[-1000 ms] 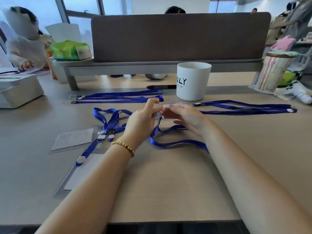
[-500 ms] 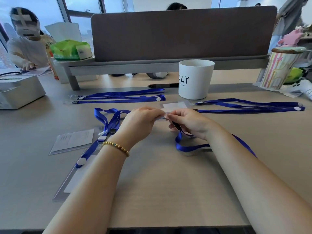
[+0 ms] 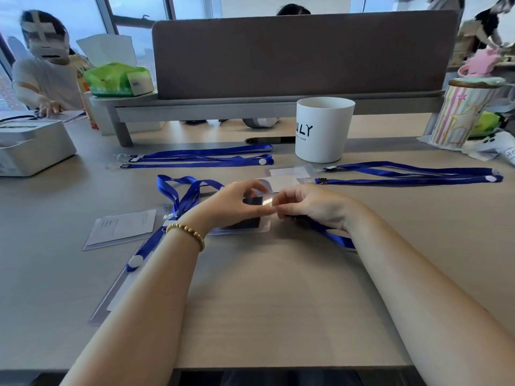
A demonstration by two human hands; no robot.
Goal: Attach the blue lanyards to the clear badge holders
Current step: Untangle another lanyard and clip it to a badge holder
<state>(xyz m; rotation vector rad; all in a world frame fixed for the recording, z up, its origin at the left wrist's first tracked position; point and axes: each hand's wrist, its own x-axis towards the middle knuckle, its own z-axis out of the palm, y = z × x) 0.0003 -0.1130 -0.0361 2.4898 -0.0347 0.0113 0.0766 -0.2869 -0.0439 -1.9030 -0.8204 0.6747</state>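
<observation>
Blue lanyards (image 3: 412, 174) noted in two finished-looking sets at far left and far right; loose lanyard (image 3: 178, 199) and loose holder (image 3: 122, 227) left unattached. Clear badge holder (image 3: 250, 221) at table centre was pinched by left hand (image 3: 237, 204); right hand (image 3: 312, 207) gripped lanyard clip. Clip engagement hidden behind fingers.

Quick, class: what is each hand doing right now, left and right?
Left hand: grip closed, pinching the top edge of the clear badge holder.
Right hand: grip closed on the blue lanyard at its clip end.
</observation>
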